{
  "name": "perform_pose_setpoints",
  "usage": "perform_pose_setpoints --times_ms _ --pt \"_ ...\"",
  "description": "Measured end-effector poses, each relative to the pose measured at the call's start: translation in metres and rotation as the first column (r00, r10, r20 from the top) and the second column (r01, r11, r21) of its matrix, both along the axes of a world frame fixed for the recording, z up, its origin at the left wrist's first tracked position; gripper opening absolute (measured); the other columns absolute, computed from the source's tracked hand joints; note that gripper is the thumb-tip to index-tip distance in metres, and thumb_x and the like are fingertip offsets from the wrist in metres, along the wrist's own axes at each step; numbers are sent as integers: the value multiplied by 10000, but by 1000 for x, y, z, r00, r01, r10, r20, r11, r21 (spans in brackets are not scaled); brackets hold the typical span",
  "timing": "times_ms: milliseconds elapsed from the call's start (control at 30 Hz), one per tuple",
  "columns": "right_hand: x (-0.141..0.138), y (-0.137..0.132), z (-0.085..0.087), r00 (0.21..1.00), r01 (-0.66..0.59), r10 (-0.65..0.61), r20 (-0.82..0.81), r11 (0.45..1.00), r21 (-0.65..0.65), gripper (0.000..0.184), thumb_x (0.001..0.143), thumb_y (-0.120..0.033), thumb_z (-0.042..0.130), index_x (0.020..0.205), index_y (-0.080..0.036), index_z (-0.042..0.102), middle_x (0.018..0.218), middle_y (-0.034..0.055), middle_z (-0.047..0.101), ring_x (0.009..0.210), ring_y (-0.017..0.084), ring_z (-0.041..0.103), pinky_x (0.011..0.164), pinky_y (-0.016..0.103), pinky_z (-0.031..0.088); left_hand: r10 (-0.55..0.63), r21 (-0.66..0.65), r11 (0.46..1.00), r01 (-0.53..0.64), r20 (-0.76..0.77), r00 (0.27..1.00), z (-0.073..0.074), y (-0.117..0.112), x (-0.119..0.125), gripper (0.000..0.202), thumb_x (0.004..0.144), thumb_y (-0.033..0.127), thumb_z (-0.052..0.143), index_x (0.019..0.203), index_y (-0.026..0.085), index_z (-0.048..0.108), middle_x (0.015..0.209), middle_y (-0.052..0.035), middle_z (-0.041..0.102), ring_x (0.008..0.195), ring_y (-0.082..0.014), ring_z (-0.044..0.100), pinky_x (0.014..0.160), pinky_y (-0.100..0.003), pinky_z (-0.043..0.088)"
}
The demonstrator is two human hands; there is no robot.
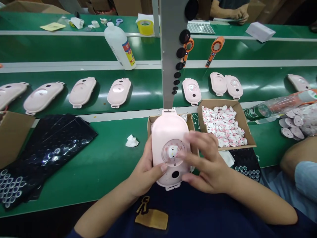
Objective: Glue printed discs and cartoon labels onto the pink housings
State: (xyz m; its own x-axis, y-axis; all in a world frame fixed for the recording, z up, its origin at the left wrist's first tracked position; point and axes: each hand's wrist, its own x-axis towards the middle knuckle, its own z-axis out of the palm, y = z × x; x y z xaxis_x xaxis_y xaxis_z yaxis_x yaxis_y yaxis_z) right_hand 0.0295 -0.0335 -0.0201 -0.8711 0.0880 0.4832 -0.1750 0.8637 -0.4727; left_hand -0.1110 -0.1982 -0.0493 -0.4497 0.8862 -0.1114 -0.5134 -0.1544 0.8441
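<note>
My left hand (146, 170) grips a pale pink plastic casing (169, 129) by its left side, with the thumb lying on the front face. The casing is held upright before me, with lugs at both ends and a black round spot near the bottom. In its round recess sits a small white cat-face piece (172, 151). My right hand (210, 162) is at the casing's right side, fingers spread. One fingertip reaches onto the cat-face piece or just over it. Behind the casing, a cardboard box (150, 124) is mostly hidden.
A carton of cat-face pieces (224, 127) stands to the right, near a plastic bottle (274, 104). Several pink casings (119, 92) lie along the green belt. Black sheets (56, 145) lie left. A grey post (169, 49) rises ahead. Another person's hands (239, 15) are across the bench.
</note>
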Motion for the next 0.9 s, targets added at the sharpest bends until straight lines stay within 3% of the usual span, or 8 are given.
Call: perform_pose_setpoints --times_ms 67,133,233,300,433,667,767,900 --pt "-1 -2 -5 997 56 -37 70 955 -293 774 949 -379 578 1589 -346 144 1681 8 119 1501 290 252 1216 514 239 23 39 999 -22 -14 1000 -3 -2 1 705 858 307 733 1480 341 402 1452 -77 554 1323 -329 520 1075 -469 467" --pt "-5 -6 -10 982 93 14 188 833 -545 877 976 -375 535 1589 -345 -90 1692 19 32 1526 271 208 1222 511 260 24 54 998 -23 -27 999 -6 -5 2 677 860 302 730 1462 364 428 1449 -67 559 1312 -325 533 1067 -480 474" --pt "-10 -12 -14 953 112 138 269 666 -738 915 989 -365 517 1568 -328 -190 1695 11 15 1551 229 119 1253 469 183 29 31 999 -28 -57 998 -10 -8 5 716 864 302 725 1493 362 389 1451 -88 552 1294 -330 549 1051 -493 489" --pt "-12 -14 -14 952 111 158 262 618 -778 929 980 -334 528 1567 -323 -192 1694 -9 -35 1558 215 26 1261 448 129 52 17 999 -51 -82 995 -13 -9 6 744 856 308 733 1506 343 373 1445 -106 553 1281 -333 558 1043 -490 497" --pt "-10 -15 -12 956 89 164 243 628 -773 928 976 -255 523 1561 -357 -191 1681 -53 -122 1553 189 -50 1263 413 106 82 -31 996 -85 -79 994 -12 -7 6 721 819 313 776 1457 310 439 1356 -118 622 1185 -316 626 985 -458 543" --pt "-5 -24 -11 971 8 148 187 762 -648 954 979 -155 485 1526 -425 -248 1691 -53 -54 1552 155 20 1256 370 143 264 -150 951 -272 -66 962 9 8 21 612 633 212 909 1162 235 603 1048 -64 741 894 -233 731 736 -298 620" --pt "7 -19 -8 952 -130 278 126 742 -657 1015 963 -196 548 1512 -431 -273 1694 9 60 1534 196 195 1231 419 244 440 -221 855 -468 -166 882 17 1 6 606 511 191 946 1029 212 631 903 -25 745 769 -203 722 659 -258 606" --pt "39 0 -15 955 -165 294 32 620 -767 815 993 -303 516 1565 -450 -44 1577 83 398 1325 244 549 1114 485 433 712 -71 646 -760 -302 634 18 -15 -76 553 467 237 927 944 220 648 821 7 712 689 -169 658 620 -250 588"
